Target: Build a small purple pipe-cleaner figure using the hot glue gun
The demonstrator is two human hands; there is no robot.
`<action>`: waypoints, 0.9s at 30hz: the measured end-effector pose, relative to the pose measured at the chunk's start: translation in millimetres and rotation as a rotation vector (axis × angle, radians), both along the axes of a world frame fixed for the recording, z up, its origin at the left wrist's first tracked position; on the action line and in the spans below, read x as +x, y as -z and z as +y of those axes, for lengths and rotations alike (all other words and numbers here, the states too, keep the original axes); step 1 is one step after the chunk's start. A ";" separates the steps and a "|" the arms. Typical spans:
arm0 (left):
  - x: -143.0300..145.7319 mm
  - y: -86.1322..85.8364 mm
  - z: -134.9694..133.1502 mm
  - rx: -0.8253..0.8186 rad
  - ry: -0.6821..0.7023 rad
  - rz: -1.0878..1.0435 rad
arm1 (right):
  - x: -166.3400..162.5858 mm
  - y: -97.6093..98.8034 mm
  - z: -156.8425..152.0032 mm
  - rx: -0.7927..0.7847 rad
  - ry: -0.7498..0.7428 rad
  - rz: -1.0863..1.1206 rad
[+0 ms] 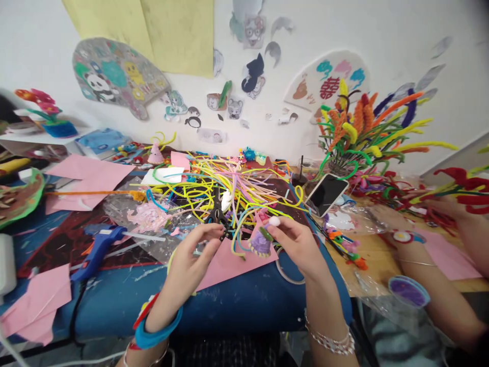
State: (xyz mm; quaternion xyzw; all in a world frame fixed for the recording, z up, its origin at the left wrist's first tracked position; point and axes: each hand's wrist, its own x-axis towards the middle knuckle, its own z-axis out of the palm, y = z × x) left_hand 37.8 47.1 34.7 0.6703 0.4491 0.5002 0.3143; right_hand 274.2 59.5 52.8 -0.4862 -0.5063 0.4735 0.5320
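My left hand (194, 250) has its thumb and fingers closed at the lower end of a pair of black scissors (217, 214), which points away from me over the pile of fuzzy stems. Between the thumb and fingers of my right hand (296, 247) is a small purple cone-shaped craft (260, 242) with a pale scalloped lower edge. A white pompom and a green piece show at its top, beside my fingertips. Under and between both hands lies a pink sheet (233, 265). Yellow, pink and blue pipe cleaners (183, 191) spread in a heap just beyond.
A blue glue gun (97, 250) lies left, with its cord (78, 306) hanging over the table edge. A phone (326, 194) leans near a bunch of pipe-cleaner flowers (367, 127). At right, another person's arm (416, 265) reaches over the wooden table near a purple-filled cup (408, 291).
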 end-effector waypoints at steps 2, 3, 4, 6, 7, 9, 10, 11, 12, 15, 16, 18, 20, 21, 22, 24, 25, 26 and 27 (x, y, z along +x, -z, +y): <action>13.7 -3.8 -3.6 -0.037 0.110 -0.017 | -6.0 -0.8 -3.5 -0.016 -0.081 -0.004; 20.6 -6.2 -5.2 -0.044 0.146 -0.023 | -9.0 -1.0 -5.3 -0.015 -0.135 -0.013; 26.6 -8.6 -6.4 -0.047 0.169 -0.023 | -11.3 -0.9 -7.0 -0.007 -0.189 -0.028; 34.2 -12.3 -7.4 -0.057 0.181 -0.019 | -12.0 0.1 -9.7 0.012 -0.271 -0.062; 35.3 -13.1 -7.4 -0.066 0.178 -0.018 | -9.2 1.1 -10.6 0.014 -0.289 -0.082; 31.8 -12.5 -6.4 -0.087 0.148 -0.033 | 4.6 4.4 -11.1 0.006 -0.252 -0.128; 27.7 -11.1 -5.6 -0.099 0.126 -0.042 | 15.8 6.7 -10.6 0.002 -0.200 -0.160; 22.4 -9.3 -4.8 -0.115 0.104 -0.048 | 29.6 9.5 -9.5 0.007 -0.126 -0.196; 16.5 -7.1 -4.0 -0.134 0.088 -0.048 | 45.4 12.8 -7.9 0.021 -0.034 -0.230; -1.6 0.7 -2.6 -0.203 0.079 -0.060 | 96.7 25.6 -0.1 0.074 0.238 -0.327; -6.7 3.5 -2.4 -0.222 0.075 -0.064 | 112.0 30.6 3.4 0.077 0.298 -0.330; -14.4 9.7 -2.1 -0.264 0.074 -0.072 | 136.0 40.5 10.8 0.085 0.362 -0.326; -18.5 16.0 -2.0 -0.306 0.073 -0.074 | 149.4 49.6 18.7 0.088 0.386 -0.321; -19.3 18.9 -2.1 -0.325 0.073 -0.073 | 152.5 53.7 22.7 0.087 0.387 -0.321; -19.4 21.6 -2.5 -0.341 0.073 -0.072 | 153.8 57.4 26.9 0.083 0.381 -0.324; -17.8 26.1 -4.1 -0.371 0.051 -0.090 | 152.8 64.2 35.2 0.075 0.354 -0.334; -16.4 27.9 -5.2 -0.384 0.021 -0.112 | 151.5 67.3 39.1 0.071 0.338 -0.340; -14.7 29.4 -6.4 -0.399 -0.004 -0.135 | 150.3 70.0 42.6 0.067 0.321 -0.345; -13.0 30.7 -7.5 -0.411 -0.025 -0.156 | 149.3 72.5 45.6 0.064 0.305 -0.348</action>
